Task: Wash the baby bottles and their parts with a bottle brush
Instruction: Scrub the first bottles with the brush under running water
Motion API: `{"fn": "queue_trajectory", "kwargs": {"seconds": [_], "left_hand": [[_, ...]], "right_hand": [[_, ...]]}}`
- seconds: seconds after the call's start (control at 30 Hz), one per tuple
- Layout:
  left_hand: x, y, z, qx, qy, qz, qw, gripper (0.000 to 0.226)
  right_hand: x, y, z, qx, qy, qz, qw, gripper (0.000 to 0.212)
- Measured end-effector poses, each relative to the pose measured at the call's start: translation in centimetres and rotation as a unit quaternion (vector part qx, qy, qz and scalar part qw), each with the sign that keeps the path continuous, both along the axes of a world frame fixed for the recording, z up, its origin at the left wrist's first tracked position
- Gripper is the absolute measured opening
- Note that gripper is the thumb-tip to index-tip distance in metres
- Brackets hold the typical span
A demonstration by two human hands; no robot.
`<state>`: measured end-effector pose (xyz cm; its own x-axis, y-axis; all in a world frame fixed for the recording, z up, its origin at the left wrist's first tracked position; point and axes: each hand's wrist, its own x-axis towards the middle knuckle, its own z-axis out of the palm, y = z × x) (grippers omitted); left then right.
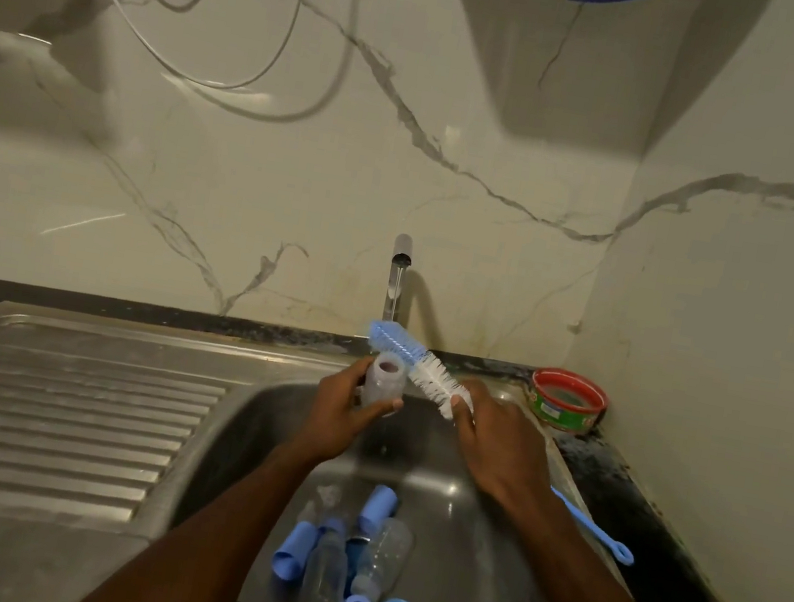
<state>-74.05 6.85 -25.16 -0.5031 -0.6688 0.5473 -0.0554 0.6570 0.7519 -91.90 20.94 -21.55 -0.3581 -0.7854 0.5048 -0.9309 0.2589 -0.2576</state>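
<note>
Drainboard [56,403] holds no washed pieces. Left hand [341,411] grip wraps 1 bottle [384,382] over sink [229,430]; brush [418,364] outside its mouth, right hand [492,441] clutching bristle base. Approx 2 bottles [375,557] + caps in basin look unwashed; task prob early.

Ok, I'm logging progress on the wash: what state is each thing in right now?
Steel tap: running.
Small clear bottle: upright, uncapped, gripped by left hand.
Blue-and-white bottle brush: outside the bottle, held by right hand.
Clear bottles: lying in steel sink.
Red-rimmed tub: open.
</note>
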Motion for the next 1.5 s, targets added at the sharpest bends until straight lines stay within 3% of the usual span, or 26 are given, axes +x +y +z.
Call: {"fn": "queue_trajectory", "kwargs": {"seconds": [0.07,0.3,0.6,0.87,1.1,1.37,1.5], "left_hand": [[0.2,-0.3,-0.1,0.005,0.000,0.018,1.000,0.049],[-1.4,0.9,-1.0,-0.001,-0.084,-0.066,0.994,0.060],[-1.3,-0.2,-0.8,0.001,-0.041,0.082,0.996,0.042],[-1.7,0.1,-1.5,-0.018,-0.137,0.021,0.990,0.057],[-1.7,-0.3,-1.0,0.000,-0.057,0.128,0.990,0.054],[-1.8,0.8,-0.9,-0.066,-0.132,0.067,0.987,0.060],[-2.2,1.1,-0.3,-0.051,-0.097,0.130,0.985,0.065]], "right_hand": [[-0.2,0.3,0.0,-0.001,-0.003,-0.003,1.000,0.043],[1.4,-1.2,0.0,0.012,-0.061,0.013,0.998,0.047],[0.8,0.4,-0.4,0.010,-0.012,-0.023,1.000,0.050],[1.9,-0.5,0.2,0.008,-0.014,-0.030,0.999,0.051],[2.2,0.5,0.0,-0.024,-0.015,-0.035,0.999,0.046],[2.7,-0.3,0.1,-0.007,-0.051,-0.044,0.998,0.047],[3.0,0.0,0.2,0.000,-0.065,-0.046,0.997,0.047]]}}
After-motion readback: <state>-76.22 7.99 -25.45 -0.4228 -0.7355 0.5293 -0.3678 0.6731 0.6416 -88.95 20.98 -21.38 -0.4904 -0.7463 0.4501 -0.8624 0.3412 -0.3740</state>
